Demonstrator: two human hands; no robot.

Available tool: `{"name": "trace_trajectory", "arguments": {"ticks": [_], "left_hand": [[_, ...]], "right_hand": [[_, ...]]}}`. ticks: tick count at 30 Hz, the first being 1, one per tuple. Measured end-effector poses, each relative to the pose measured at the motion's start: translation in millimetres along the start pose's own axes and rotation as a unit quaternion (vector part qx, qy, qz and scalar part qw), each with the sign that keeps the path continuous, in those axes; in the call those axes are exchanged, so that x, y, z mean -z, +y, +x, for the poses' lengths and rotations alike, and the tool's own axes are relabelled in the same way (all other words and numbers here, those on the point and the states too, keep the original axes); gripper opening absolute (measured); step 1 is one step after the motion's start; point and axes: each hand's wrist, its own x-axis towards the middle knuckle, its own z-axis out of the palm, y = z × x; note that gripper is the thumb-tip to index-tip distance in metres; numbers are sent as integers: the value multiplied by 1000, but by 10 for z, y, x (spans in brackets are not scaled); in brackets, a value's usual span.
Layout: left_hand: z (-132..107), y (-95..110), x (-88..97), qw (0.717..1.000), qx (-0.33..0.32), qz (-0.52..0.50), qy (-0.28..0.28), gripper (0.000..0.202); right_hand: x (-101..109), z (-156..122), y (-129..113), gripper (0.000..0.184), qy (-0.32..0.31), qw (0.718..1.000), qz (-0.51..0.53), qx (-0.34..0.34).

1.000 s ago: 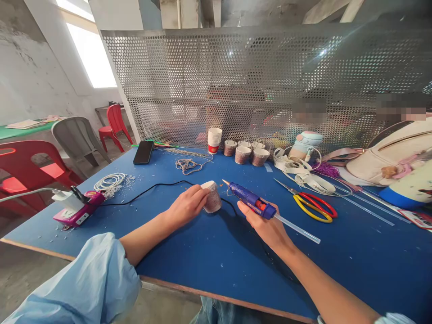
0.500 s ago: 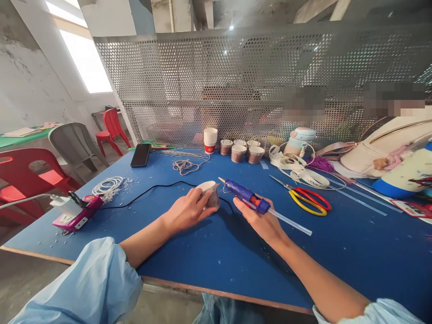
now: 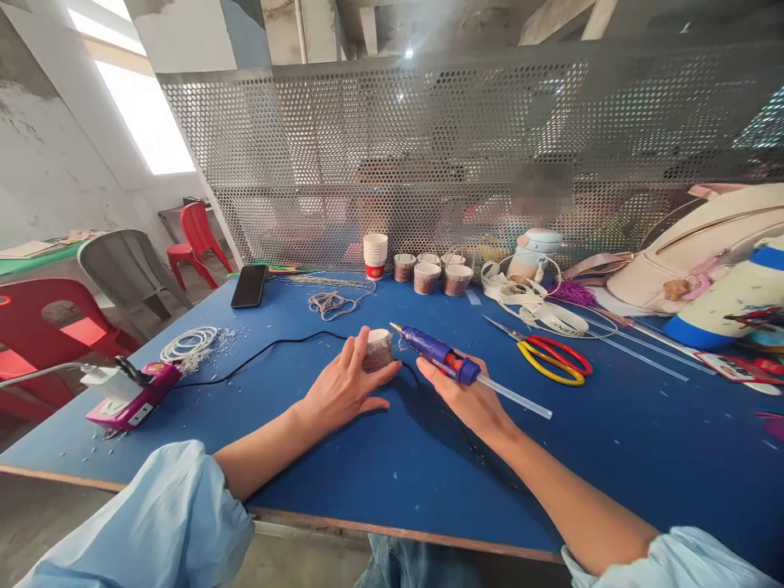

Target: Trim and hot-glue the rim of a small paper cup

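A small paper cup (image 3: 378, 349) with a brownish-grey, cord-like covering stands upright on the blue table. My left hand (image 3: 340, 384) has its fingers around the cup's side, with the thumb stretched out below, apart from it. My right hand (image 3: 471, 400) grips a blue hot glue gun (image 3: 432, 347). The gun's nozzle points left, close to the cup's right side, and a clear glue stick (image 3: 518, 398) sticks out of its back end. A black cable (image 3: 263, 355) runs behind the cup towards a purple power strip (image 3: 138, 400).
Several covered cups (image 3: 427, 278) and a stack of white paper cups (image 3: 376, 257) stand at the back. Tangled cord (image 3: 332, 304) lies before them. Scissors (image 3: 551, 359), clear glue sticks (image 3: 649, 359) and a white strap (image 3: 532, 306) lie right; a phone (image 3: 249, 286) lies left.
The cup has gone from tilted to upright on the table. My left thumb has come off it and the fingers have spread. My right hand still holds the glue gun near it.
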Motion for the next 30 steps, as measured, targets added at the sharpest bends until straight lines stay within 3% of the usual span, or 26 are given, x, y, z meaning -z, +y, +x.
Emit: {"name": "trace_trajectory", "arguments": {"ticks": [8, 12, 16, 20, 26, 30], "left_hand": [[-12, -1, 64, 998, -26, -41, 33, 55], [-30, 43, 123, 993, -21, -89, 77, 41], [-46, 88, 171, 977, 41, -170, 119, 44], [-39, 98, 216, 960, 84, -241, 118, 43], [34, -78, 244, 914, 208, -247, 246, 5], [68, -172, 251, 880, 278, -318, 218, 19]], "right_hand": [[4, 11, 11, 38, 18, 1000, 0, 4], [13, 21, -2, 39, 24, 1000, 13, 4], [17, 27, -26, 36, 27, 1000, 16, 0], [11, 36, -15, 33, 33, 999, 19, -3], [22, 72, 98, 35, 48, 998, 33, -33], [37, 110, 162, 40, 51, 995, 64, -61]]}}
